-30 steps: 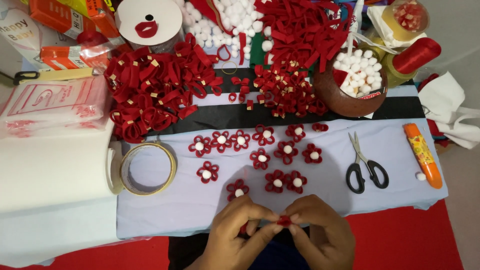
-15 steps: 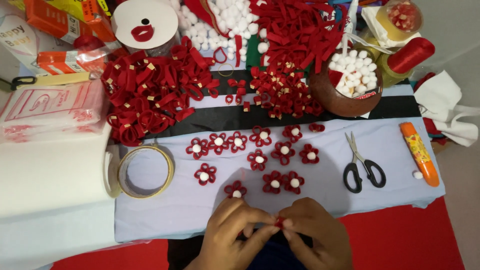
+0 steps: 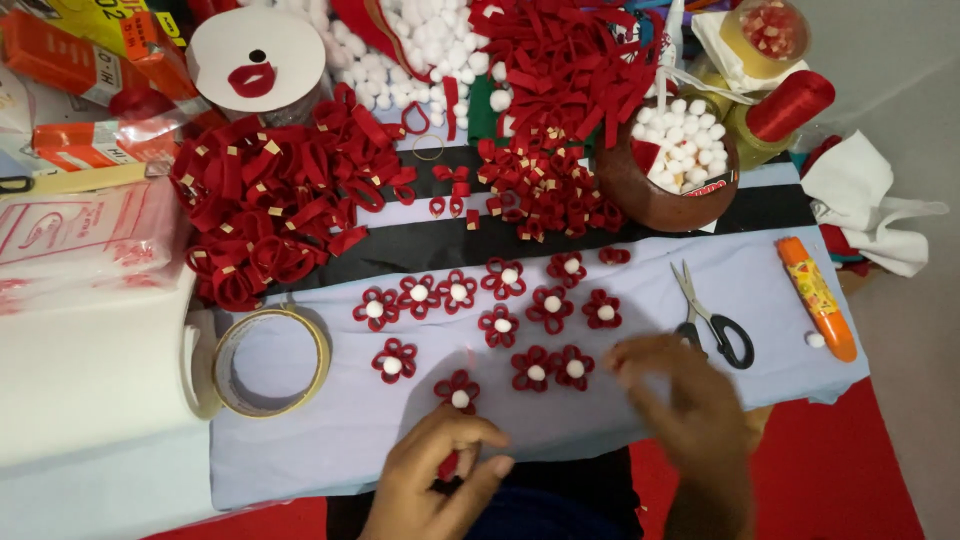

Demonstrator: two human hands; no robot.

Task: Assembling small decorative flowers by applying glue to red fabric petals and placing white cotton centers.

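Since half a second ago the two hands have parted: they were pressed together over one small red piece at the bottom edge, and now the right hand point(image 3: 690, 420) has swung up and out towards the scissors point(image 3: 712, 320), blurred with motion, while the left hand point(image 3: 440, 480) stays low by the cloth's near edge. Starting at the left, a tape roll point(image 3: 268, 362) lies on the pale blue cloth point(image 3: 330, 450), below a big heap of red ribbon loops point(image 3: 270, 215), which looks like stock waiting to be made up. The left hand's fingers are curled in, and a small red felt piece point(image 3: 447, 466) shows between thumb and fingers, so it seems pinched there. Just above it lies the nearest of the finished flowers point(image 3: 459, 390), red petals round a white pompom; about a dozen such flowers point(image 3: 520, 320) are spread across the middle of the cloth, so a good batch looks done. Further right, the right hand's fingers are spread loosely, but the blur keeps me from telling whether they hold anything. Beyond it sit a brown bowl of white pompoms point(image 3: 668, 150) and an orange glue tube point(image 3: 818, 298); with so many loops and pompoms unused, I judge much remains.
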